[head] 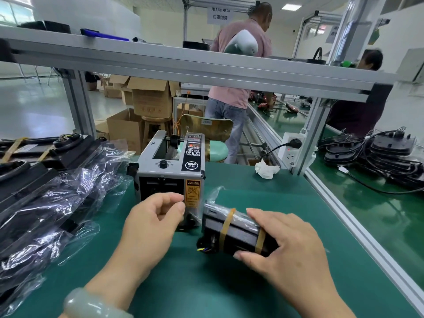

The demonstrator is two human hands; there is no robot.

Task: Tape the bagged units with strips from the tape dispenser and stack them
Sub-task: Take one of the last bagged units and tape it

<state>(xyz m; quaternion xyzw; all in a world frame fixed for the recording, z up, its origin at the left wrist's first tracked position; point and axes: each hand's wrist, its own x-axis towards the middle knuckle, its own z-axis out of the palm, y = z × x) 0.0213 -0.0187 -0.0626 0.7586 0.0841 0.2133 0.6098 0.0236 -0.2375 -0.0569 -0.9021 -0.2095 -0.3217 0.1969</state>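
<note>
A grey tape dispenser (pixel 171 166) stands on the green mat (pixel 206 283) at the centre. My left hand (pixel 152 223) is at the dispenser's front outlet, thumb and forefinger pinched together; whether a tape strip is between them cannot be told. My right hand (pixel 283 245) grips a black bagged unit (pixel 231 234) that lies on the mat just right of the dispenser, with two tan tape bands around it. Its bag's loose end sticks up at the far side.
A pile of black units in clear bags (pixel 46 203) fills the left side, with taped units (pixel 27 150) behind it. A crumpled white tissue (pixel 266 169) and a socket with a plug (pixel 292 148) are at the back right. An aluminium rail (pixel 358 221) borders the mat on the right.
</note>
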